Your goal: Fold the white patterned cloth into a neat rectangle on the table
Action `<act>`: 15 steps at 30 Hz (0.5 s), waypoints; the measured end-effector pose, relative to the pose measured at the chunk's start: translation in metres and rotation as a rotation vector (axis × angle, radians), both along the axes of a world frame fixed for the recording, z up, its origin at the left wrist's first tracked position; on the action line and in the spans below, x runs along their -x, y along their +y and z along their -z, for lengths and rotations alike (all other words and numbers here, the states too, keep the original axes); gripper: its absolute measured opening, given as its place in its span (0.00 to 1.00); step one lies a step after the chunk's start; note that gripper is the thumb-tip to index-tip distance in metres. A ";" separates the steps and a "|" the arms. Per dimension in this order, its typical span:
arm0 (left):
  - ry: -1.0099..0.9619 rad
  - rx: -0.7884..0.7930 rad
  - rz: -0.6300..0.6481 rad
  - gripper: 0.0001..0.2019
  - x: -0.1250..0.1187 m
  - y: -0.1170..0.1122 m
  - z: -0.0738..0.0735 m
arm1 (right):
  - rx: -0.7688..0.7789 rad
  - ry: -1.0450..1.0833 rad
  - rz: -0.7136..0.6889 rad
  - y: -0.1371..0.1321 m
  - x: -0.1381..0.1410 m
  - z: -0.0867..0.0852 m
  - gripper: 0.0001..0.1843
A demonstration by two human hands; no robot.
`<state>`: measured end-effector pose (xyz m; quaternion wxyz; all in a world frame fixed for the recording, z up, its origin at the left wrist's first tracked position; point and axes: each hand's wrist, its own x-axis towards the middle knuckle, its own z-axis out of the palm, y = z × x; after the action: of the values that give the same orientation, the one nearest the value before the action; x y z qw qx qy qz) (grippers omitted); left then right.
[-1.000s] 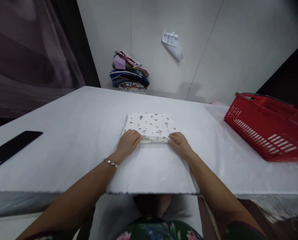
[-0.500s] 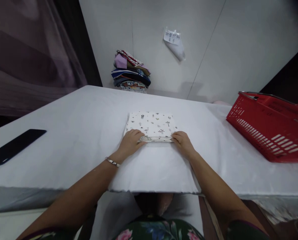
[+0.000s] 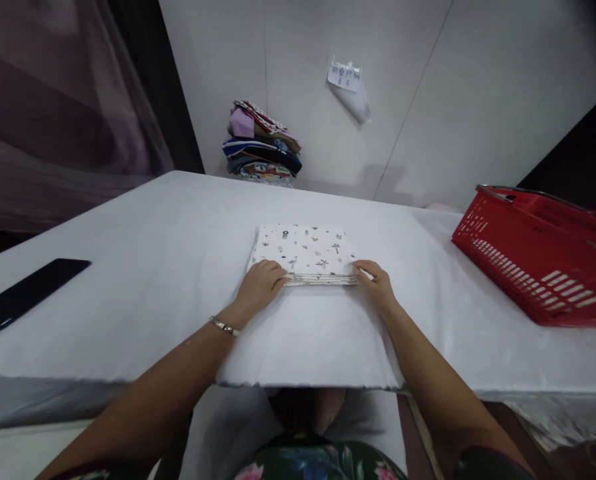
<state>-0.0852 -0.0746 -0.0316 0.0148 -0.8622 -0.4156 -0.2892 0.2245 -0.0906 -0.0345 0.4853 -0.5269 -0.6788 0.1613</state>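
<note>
A folded white cloth with small printed plants and figures lies flat in front of me, its stacked layers showing along the near edge. My left hand grips the near left corner, thumb at the layered edge and fingers on top. At the near right corner, my right hand pinches the edge between thumb and fingertips. A metal bracelet circles my left wrist. What the cloth is when unfolded cannot be made out.
The cloth lies on a white-covered table. A black phone-like slab rests at the left. On the right stands a red plastic basket. Folded fabrics are piled by the wall, where a plastic bag with a paper label hangs.
My right hand has shifted slightly outward to the right, uncovering more of the cloth's near right corner. My left fingers have drawn together a little. The cloth has barely moved.
</note>
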 end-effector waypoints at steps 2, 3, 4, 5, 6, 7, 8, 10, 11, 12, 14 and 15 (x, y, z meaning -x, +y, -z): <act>0.007 -0.004 0.008 0.09 0.000 0.000 0.000 | 0.074 0.170 0.123 0.000 -0.007 -0.002 0.16; 0.010 -0.008 0.013 0.08 0.001 0.000 0.000 | 0.136 0.233 0.170 0.001 -0.011 -0.003 0.18; 0.010 -0.010 0.016 0.08 0.001 0.000 0.000 | 0.203 0.282 0.209 0.001 -0.014 -0.003 0.20; 0.009 -0.011 0.020 0.08 0.001 0.000 -0.001 | 0.272 0.312 0.238 0.001 -0.016 -0.004 0.22; 0.008 -0.012 0.022 0.08 0.001 0.000 -0.002 | 0.331 0.325 0.255 0.001 -0.018 -0.005 0.24; 0.006 -0.012 0.025 0.08 0.001 0.000 -0.002 | 0.381 0.325 0.264 0.001 -0.019 -0.006 0.25; 0.006 -0.012 0.029 0.08 0.000 -0.001 -0.003 | 0.420 0.315 0.264 0.001 -0.018 -0.006 0.26; 0.009 -0.012 0.032 0.08 0.000 -0.001 -0.005 | 0.468 0.282 0.236 0.000 -0.015 -0.008 0.27; 0.011 -0.012 0.030 0.08 0.000 -0.001 -0.005 | 0.479 0.261 0.217 0.000 -0.013 -0.009 0.27; 0.011 -0.012 0.027 0.08 -0.001 -0.001 -0.005 | 0.486 0.237 0.204 0.000 -0.010 -0.009 0.27; 0.010 -0.014 0.022 0.08 -0.001 -0.001 -0.005 | 0.495 0.180 0.195 -0.001 -0.007 -0.010 0.27; 0.007 -0.017 0.021 0.08 -0.001 0.000 -0.005 | 0.498 0.153 0.196 -0.001 -0.005 -0.010 0.28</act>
<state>-0.0846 -0.0749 -0.0269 0.0205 -0.8673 -0.4042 -0.2896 0.2299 -0.0914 -0.0242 0.4040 -0.6793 -0.5254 0.3151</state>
